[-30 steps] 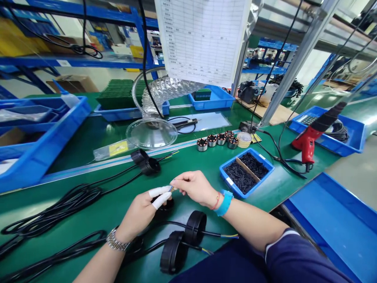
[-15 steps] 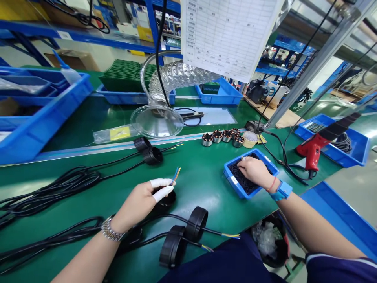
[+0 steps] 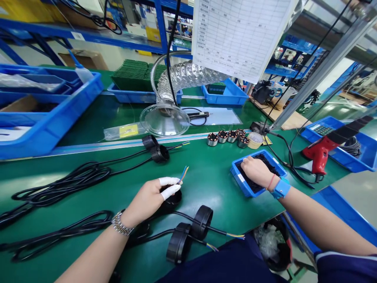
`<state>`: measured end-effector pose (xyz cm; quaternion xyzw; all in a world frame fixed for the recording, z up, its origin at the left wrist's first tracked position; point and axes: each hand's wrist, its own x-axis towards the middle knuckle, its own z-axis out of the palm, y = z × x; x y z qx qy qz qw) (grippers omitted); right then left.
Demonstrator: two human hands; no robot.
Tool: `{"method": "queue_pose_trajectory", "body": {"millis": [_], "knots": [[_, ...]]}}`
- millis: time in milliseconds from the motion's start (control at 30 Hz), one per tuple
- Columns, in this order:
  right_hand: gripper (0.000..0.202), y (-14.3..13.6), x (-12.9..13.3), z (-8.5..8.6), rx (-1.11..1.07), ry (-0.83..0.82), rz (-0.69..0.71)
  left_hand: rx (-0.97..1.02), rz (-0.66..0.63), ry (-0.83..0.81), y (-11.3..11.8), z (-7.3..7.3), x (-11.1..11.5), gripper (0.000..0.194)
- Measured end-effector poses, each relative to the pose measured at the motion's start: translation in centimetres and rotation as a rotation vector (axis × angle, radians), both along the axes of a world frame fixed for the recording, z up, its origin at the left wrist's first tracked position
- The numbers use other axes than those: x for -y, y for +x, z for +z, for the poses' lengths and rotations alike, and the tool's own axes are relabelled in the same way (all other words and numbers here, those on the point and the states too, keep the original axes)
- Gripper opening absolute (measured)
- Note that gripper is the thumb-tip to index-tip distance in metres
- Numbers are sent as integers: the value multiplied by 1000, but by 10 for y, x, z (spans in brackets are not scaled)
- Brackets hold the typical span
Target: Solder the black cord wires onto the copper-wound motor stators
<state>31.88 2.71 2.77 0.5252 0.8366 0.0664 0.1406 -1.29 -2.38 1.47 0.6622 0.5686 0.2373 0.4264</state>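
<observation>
My left hand [image 3: 151, 196], with white covers on thumb and forefinger, pinches the wires [image 3: 184, 173] of a cable; their coloured ends stick up past the fingertips. Just beneath those fingers is a black plastic ring [image 3: 173, 199], partly hidden by the hand. My right hand [image 3: 255, 171] reaches into a small blue bin [image 3: 249, 192] of short black pieces [image 3: 265, 161], possibly tubing. Its fingers are bent down among them, and whatever they grip is hidden. Nearer my body, two more black rings [image 3: 178, 243] sit on black cables [image 3: 159, 237] with bared coloured wire ends.
Coiled black cables [image 3: 73, 181] lie to the left, two with black rings [image 3: 160, 153]. Several copper-wound stators [image 3: 223, 136] stand behind the bin. A red heat gun [image 3: 321, 153] is at right. A clear funnel hood [image 3: 165, 122] on a foil duct stands at the back.
The whole view has shifted slightly, so things sit further right. My right hand has sunk a little deeper among the black pieces; the left keeps its pinch on the wires.
</observation>
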Motion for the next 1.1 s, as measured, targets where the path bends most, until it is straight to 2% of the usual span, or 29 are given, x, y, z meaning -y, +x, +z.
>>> {"method": "queue_pose_trajectory", "body": {"millis": [167,367,600,667,733,833,933,1100], "knots": [[17,16,-7,6,-101,-29,11,13,-12,12,0,0,0,36],[14,30,-7,14,-351,-98,-36,28,-5,8,-1,-1,-1,38],[18,24,-9,10,-603,-170,-98,28,-88,14,-4,2,-2,34],[19,18,-7,14,-653,-195,-120,26,-69,17,-4,1,-2,33],[20,8,-2,20,-800,-253,-170,38,-20,14,-3,0,-2,32],[21,-16,7,28,-1217,-339,-289,64,33,6,-1,-1,-1,30],[21,-53,14,26,-1577,-320,-368,96,33,22,0,-1,0,28],[17,-122,19,10,-1849,-430,-302,121,20,45,2,3,0,24]]}}
